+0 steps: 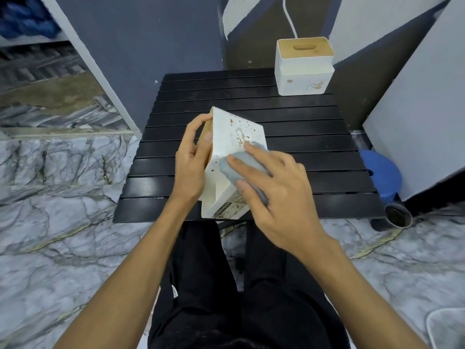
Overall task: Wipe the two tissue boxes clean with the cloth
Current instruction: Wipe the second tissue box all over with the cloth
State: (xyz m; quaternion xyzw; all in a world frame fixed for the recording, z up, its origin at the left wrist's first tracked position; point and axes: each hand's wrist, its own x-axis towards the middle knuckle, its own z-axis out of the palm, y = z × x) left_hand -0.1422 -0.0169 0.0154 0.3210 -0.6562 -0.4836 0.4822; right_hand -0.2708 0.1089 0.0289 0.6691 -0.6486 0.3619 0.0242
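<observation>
The near tissue box (pixel 234 137) lies tipped on its side at the middle of the black slatted table (pixel 302 152), one broad white face turned up and dotted with brown specks (pixel 241 136). The left hand (pixel 191 159) grips the box's left end, fingers curled over its wooden lid (pixel 206 129), and steadies it. The right hand (pixel 276 187) holds the wadded cloth (pixel 227 172) between thumb and fingers and presses it on the near part of the stained face.

The worst dirt sits just beyond the cloth, so the stroke likely needs to run away from the body across the whole face, with firm, even pressure. The left hand should brace against that push so the box does not slide or roll. Folding the cloth to a fresh side would help avoid smearing.

The far tissue box (pixel 302 76) stands upright at the table's far right corner. Its small marks could be print or dirt; I cannot tell. The near box's underside and right side are hidden, most of the cloth is under the hand, and the label (pixel 231 209) on its near end is unreadable
</observation>
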